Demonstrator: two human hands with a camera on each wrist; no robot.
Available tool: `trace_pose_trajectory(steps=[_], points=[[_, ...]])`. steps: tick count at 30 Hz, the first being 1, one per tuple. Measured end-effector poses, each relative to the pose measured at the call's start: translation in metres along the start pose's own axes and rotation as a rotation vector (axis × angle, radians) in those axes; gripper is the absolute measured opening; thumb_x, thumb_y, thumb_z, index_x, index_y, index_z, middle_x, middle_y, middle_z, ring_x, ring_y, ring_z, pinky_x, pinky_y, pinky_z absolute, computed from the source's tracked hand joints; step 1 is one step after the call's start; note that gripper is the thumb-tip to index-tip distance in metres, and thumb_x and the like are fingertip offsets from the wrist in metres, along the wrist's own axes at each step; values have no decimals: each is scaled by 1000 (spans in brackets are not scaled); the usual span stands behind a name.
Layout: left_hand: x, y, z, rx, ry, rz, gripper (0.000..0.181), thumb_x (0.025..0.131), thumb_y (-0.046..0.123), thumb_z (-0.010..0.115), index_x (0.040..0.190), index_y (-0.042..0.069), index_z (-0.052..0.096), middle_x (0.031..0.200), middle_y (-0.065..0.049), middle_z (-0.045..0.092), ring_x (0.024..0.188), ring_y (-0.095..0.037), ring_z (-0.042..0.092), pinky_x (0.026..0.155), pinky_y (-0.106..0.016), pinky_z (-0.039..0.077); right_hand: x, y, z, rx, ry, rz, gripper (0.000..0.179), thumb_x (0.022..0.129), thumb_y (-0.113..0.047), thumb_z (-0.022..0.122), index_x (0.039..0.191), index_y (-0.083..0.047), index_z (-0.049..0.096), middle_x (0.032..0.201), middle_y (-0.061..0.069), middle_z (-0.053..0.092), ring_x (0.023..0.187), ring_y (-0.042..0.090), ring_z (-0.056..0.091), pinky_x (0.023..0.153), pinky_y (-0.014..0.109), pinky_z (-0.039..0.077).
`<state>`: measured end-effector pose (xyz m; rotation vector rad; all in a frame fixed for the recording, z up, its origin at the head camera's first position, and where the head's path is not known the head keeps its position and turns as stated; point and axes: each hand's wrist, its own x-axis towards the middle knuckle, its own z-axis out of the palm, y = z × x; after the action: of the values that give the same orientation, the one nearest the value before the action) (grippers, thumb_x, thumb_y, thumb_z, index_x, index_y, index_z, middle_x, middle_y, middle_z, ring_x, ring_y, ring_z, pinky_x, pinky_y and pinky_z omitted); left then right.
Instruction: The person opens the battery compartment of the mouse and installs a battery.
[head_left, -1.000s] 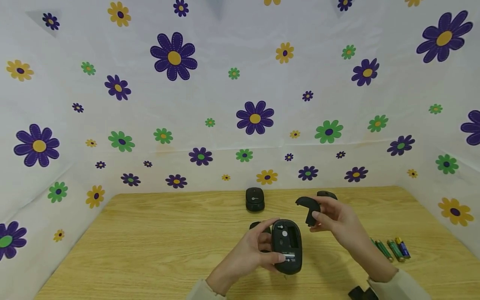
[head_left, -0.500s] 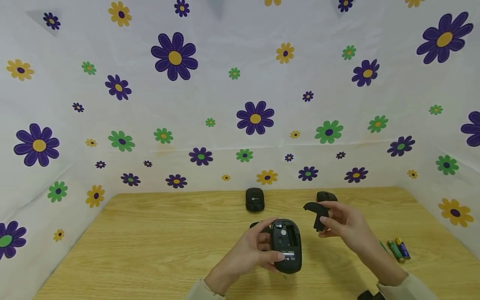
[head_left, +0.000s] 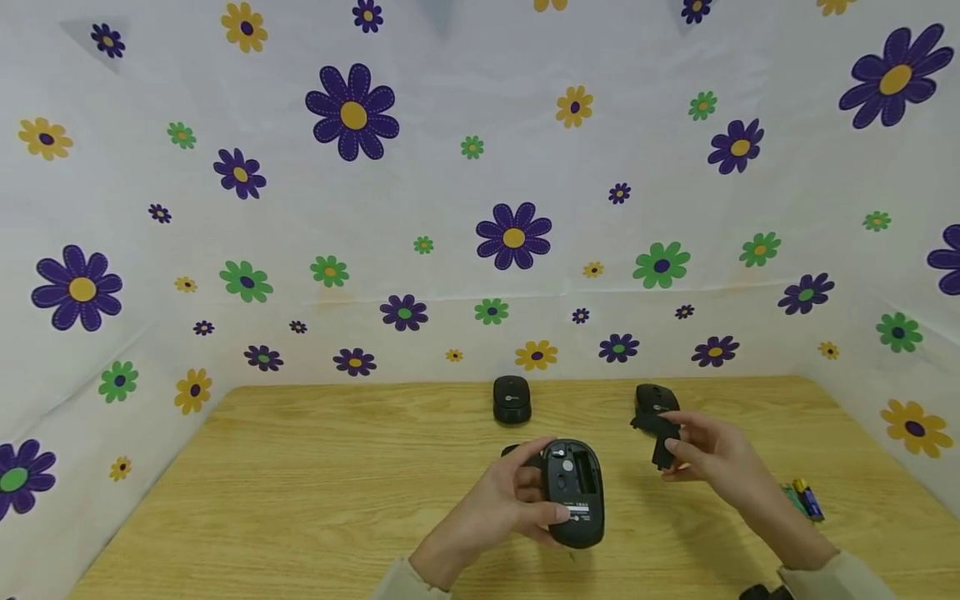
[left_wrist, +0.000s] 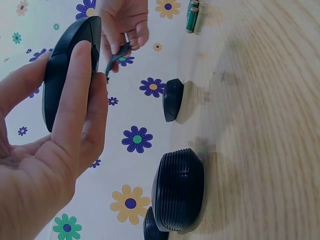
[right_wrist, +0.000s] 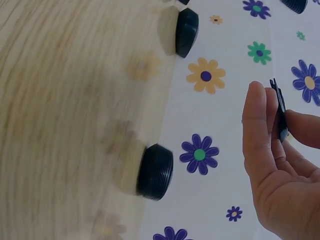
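Lt. beige slvs (head_left: 411, 582), same L/R, bare hands (head_left: 501, 507)

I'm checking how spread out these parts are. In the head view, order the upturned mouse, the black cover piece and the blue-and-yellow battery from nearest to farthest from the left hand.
1. Upturned mouse: gripped by the left hand.
2. Black cover piece: to the right, in the right hand.
3. Blue-and-yellow battery: farther right, on the table.
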<state>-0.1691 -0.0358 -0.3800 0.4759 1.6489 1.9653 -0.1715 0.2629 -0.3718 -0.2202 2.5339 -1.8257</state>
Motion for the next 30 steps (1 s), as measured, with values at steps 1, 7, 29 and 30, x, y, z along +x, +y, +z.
trace_pose_trajectory(steps=[1,7,29,30], points=[[0,0,0,1,-1,0,82,86,-17,65,158,7,33,115,-18,67,102,-33,69,69,-43,64,0,2,-2,-2,1,5,47,101,9,51,142,24,33,87,12,57,73,19,66,71,39,64],[0,1,-1,5,-3,-2,82,86,-16,65,158,8,33,116,-18,67,103,-33,69,69,-43,64,2,8,-8,-7,-15,27,46,101,11,49,141,24,33,87,13,57,73,20,66,71,41,64],[-1,0,-2,6,-9,13,82,86,-16,66,158,9,33,116,-18,67,103,-33,69,69,-41,64,7,26,-21,-112,-105,157,37,99,12,51,132,24,41,79,10,55,68,23,65,64,38,64],[-1,0,-2,6,-9,13,82,86,-16,66,158,9,33,116,-18,67,103,-33,69,69,-41,64,8,26,-21,-116,-110,164,36,99,12,51,132,24,42,78,9,55,69,23,65,64,38,64]])
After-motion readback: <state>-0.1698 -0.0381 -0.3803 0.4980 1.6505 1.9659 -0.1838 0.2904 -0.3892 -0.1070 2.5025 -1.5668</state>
